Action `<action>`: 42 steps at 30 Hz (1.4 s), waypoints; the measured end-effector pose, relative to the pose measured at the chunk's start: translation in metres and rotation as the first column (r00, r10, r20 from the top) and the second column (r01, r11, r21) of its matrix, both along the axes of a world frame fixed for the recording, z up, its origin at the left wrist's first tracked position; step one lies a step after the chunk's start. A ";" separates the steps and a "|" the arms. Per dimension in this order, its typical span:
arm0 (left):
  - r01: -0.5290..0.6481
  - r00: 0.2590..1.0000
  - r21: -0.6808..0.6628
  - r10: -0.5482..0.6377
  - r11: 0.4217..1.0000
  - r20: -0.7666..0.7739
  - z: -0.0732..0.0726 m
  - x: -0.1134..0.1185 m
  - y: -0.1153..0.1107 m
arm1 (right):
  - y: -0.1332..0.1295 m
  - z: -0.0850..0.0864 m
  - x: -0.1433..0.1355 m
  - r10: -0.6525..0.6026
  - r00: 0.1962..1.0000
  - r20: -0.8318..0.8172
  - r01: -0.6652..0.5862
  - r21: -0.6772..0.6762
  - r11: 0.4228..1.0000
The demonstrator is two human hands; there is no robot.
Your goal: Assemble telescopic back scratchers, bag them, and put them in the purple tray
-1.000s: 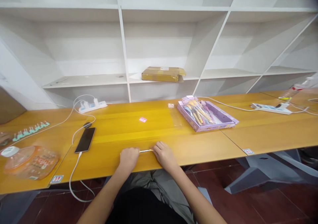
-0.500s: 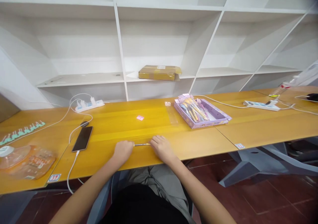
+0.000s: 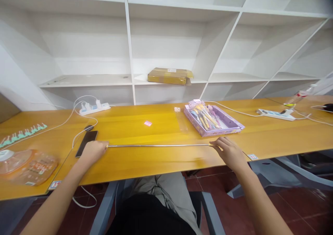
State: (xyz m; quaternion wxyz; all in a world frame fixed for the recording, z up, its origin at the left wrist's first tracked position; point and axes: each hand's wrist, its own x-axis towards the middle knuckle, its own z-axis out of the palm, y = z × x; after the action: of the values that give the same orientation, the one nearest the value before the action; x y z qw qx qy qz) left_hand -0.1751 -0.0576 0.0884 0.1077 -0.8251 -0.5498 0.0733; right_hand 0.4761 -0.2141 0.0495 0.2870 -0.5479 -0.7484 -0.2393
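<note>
A thin silver telescopic rod (image 3: 156, 145) stretches level above the front of the yellow table, drawn out long. My left hand (image 3: 94, 151) is closed round its left end, over part of the black phone (image 3: 90, 137). At the right end, my right hand (image 3: 230, 152) grips a small yellowish tip between thumb and fingers. Most of both ends is hidden in my hands. Behind the rod lie a small pink card (image 3: 147, 123) and a clear plastic sleeve (image 3: 181, 121). A purple box (image 3: 229, 128) holding several wrapped yellow-handled items (image 3: 204, 118) sits beyond my right hand.
A large plastic bottle (image 3: 33, 167) lies at left near a row of mint-green pieces (image 3: 23, 135). Power strips (image 3: 95, 109) with white cables stand at the back left and right. A cardboard box (image 3: 168, 76) rests on the white shelf (image 3: 104, 79).
My hands have moved far apart, left hand leftward and right hand rightward. The rod between them has gone from a short visible piece to a long one.
</note>
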 end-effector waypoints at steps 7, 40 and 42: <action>0.017 0.999 -0.004 -0.017 1.000 0.031 -0.003 0.004 0.004 | 0.000 -0.006 0.009 -0.019 0.998 -0.065 0.018 -0.019 1.000; 0.397 0.663 -0.318 -0.029 0.861 0.748 -0.042 0.188 0.052 | 0.209 0.007 -0.176 0.074 0.991 -0.112 -0.102 -0.267 0.958; 0.374 0.643 -0.314 0.000 0.873 0.766 -0.048 0.191 0.061 | 0.219 -0.002 -0.157 -0.221 0.955 -0.196 0.152 -0.319 0.936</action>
State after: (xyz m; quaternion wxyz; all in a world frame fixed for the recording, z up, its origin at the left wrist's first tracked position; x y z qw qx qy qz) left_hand 0.0158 0.0036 0.0409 -0.3113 -0.8368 -0.4216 -0.1587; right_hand 0.3189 0.0053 0.0479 0.2606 -0.6779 -0.6822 -0.0845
